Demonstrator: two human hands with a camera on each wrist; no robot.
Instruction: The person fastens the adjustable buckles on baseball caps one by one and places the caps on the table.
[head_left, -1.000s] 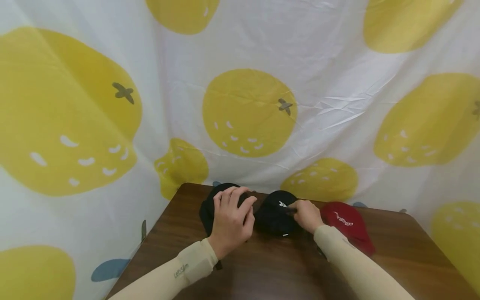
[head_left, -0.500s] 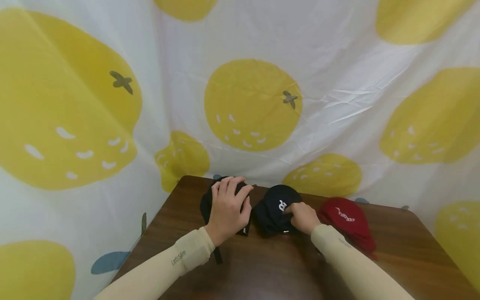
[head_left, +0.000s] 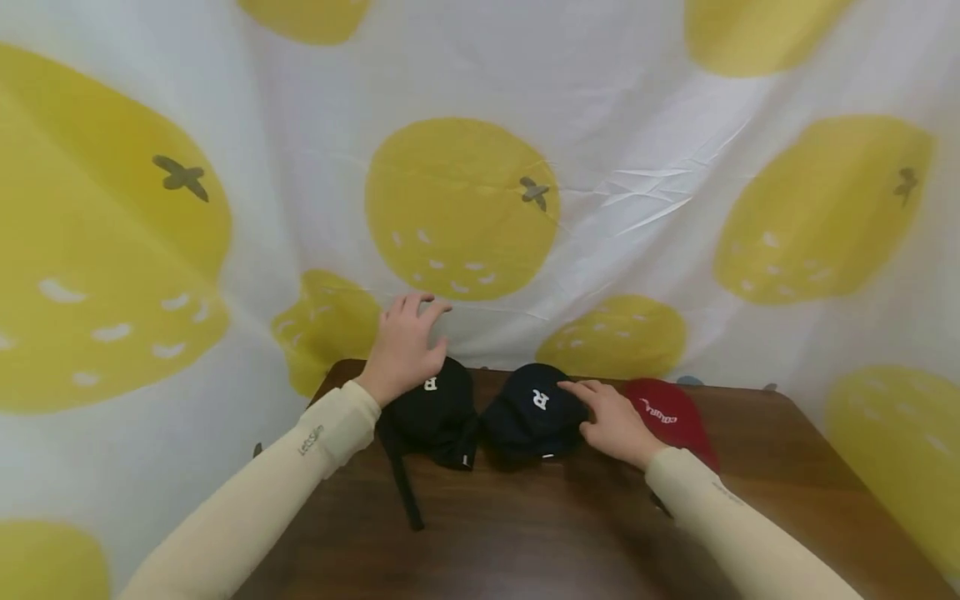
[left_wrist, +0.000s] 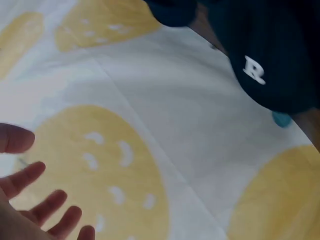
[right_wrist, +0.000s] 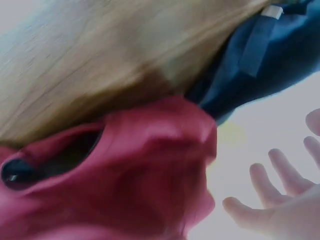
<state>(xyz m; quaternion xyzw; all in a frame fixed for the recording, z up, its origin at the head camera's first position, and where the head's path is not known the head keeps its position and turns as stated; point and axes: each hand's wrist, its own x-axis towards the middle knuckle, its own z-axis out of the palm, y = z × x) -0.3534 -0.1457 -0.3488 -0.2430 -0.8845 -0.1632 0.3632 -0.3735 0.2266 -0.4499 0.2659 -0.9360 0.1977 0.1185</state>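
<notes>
Three caps lie in a row along the table's back edge. My left hand (head_left: 407, 346) is raised over the left black cap (head_left: 435, 412), fingers spread and slightly bent, holding nothing; the left wrist view shows the hand (left_wrist: 35, 205) apart from the cap (left_wrist: 275, 60). Beside the middle navy cap (head_left: 528, 417), with a white R, is my right hand (head_left: 617, 421), its fingers loosely extended; whether a fingertip touches the cap I cannot tell. In the right wrist view the hand (right_wrist: 280, 200) holds nothing, near the red cap (right_wrist: 150, 160). That red cap (head_left: 667, 417) is partly behind my right hand.
The brown wooden table (head_left: 525, 533) stretches in front of the caps. A black strap (head_left: 405, 492) from the left cap lies towards the front. A white curtain (head_left: 480, 75) with yellow fruit prints hangs behind and at the sides.
My left hand has lifted up and off the left black cap, uncovering its white letter. My right hand's fingers have straightened and moved off the middle cap's letter. The head view has shifted.
</notes>
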